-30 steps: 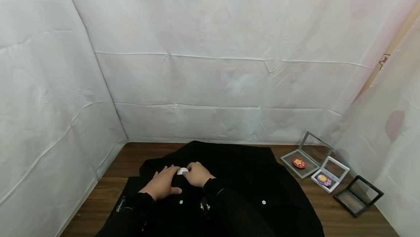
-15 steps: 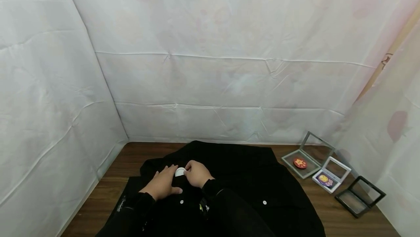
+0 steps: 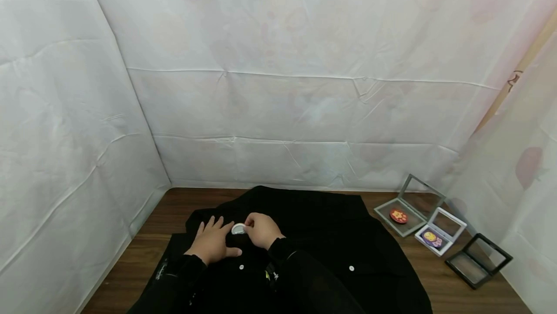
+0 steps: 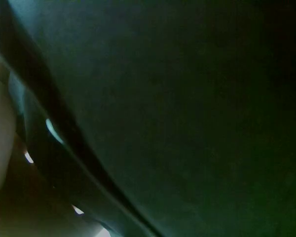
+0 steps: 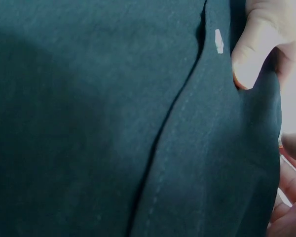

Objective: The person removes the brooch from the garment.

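A black garment (image 3: 313,227) with small white buttons lies spread on the wooden table (image 3: 174,203). My left hand (image 3: 212,242) rests flat on the cloth with its fingers spread. My right hand (image 3: 262,229) pinches a small round white badge (image 3: 238,229) against the garment, just right of the left fingertips. The left wrist view is filled by dark fabric (image 4: 177,108). In the right wrist view a seam of the garment (image 5: 163,143) runs down the middle, with fingertips (image 5: 254,54) at the top right.
At the right of the table stand three open display frames: a grey one (image 3: 409,207) with a red badge (image 3: 398,216), a white one (image 3: 439,231) with a purple and yellow badge (image 3: 431,237), and a black one (image 3: 478,259). White sheets wall the table in.
The left hand's fingers have spread and drawn a little away from the white badge. The right hand has shifted slightly, keeping its pinch on the badge.
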